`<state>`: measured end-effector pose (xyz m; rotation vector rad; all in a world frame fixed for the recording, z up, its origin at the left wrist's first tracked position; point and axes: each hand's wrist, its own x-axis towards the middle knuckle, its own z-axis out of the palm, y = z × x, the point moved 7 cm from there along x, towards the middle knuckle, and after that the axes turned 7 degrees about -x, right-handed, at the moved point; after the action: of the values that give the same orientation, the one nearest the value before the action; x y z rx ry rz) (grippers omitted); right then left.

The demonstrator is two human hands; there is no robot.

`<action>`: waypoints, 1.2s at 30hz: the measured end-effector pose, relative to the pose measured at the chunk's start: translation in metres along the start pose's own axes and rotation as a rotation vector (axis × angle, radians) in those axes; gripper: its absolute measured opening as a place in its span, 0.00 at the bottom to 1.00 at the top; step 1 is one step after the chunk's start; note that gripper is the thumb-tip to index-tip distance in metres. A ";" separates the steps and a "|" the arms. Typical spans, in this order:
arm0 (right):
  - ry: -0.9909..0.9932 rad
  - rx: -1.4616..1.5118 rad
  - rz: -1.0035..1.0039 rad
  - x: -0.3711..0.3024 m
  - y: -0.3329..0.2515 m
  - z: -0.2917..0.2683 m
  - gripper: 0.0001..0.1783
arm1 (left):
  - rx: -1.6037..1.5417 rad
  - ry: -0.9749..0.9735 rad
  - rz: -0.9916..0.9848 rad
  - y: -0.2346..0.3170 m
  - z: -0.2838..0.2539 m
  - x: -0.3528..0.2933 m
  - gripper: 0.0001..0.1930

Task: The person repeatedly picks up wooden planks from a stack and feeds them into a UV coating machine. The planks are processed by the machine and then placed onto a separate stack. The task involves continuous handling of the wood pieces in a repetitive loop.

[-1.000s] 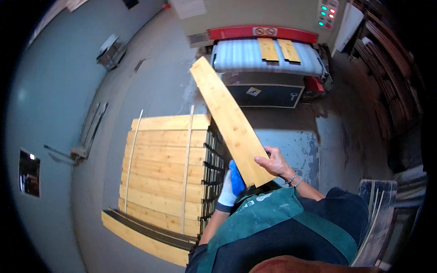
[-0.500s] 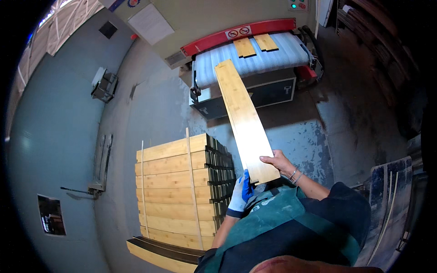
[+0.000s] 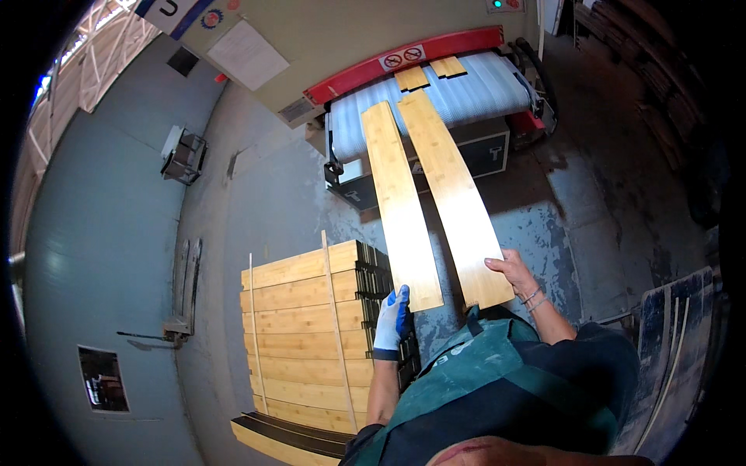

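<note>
Two long light-wood planks stretch side by side from my hands toward the conveyor belt (image 3: 497, 93) of a machine. My left hand (image 3: 392, 320), in a white and blue glove, grips the near end of the left plank (image 3: 400, 210) at its left edge. The bare right hand (image 3: 513, 273), with bracelets at the wrist, holds the right plank (image 3: 458, 202), thumb on top and fingers underneath. Both far ends lie over or on the belt's front edge; contact is hard to tell. A narrow gap runs between the planks.
Two more planks (image 3: 412, 78) enter beneath the machine's red bar (image 3: 342, 82). At left stands a tall stack of planks (image 3: 307, 326) with thin upright strips. Beyond it, a pallet jack (image 3: 183, 303) rests by the grey wall. A worn board (image 3: 672, 349) leans at right.
The planks, one over the other before, are now apart: the left hand has drawn its plank left, the right hand's has shifted right. The two planks on the belt have moved farther into the machine.
</note>
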<state>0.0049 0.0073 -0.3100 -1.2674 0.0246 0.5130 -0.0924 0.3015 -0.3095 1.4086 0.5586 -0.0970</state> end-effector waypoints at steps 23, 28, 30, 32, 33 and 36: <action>-0.082 0.348 0.114 0.135 0.000 0.007 0.18 | 0.047 0.016 -0.114 0.030 -0.011 0.105 0.24; -0.151 0.395 0.118 0.162 0.001 0.009 0.18 | -0.311 -0.002 -0.164 0.006 -0.022 0.138 0.24; -0.140 0.418 0.116 0.174 0.005 0.003 0.19 | -0.426 -0.021 -0.169 0.008 -0.014 0.143 0.23; -0.129 0.448 0.100 0.184 0.005 -0.011 0.20 | -0.481 -0.004 -0.139 0.016 -0.002 0.149 0.21; -0.162 0.462 0.105 0.188 0.003 -0.003 0.21 | -0.592 -0.110 -0.161 0.003 -0.013 0.155 0.22; -0.143 0.449 0.099 0.196 -0.001 0.001 0.20 | -0.715 -0.144 -0.137 -0.015 -0.028 0.168 0.23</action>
<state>0.1795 0.0771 -0.3667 -0.7916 0.0787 0.6414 0.0393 0.3688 -0.3962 0.6620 0.5008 -0.0949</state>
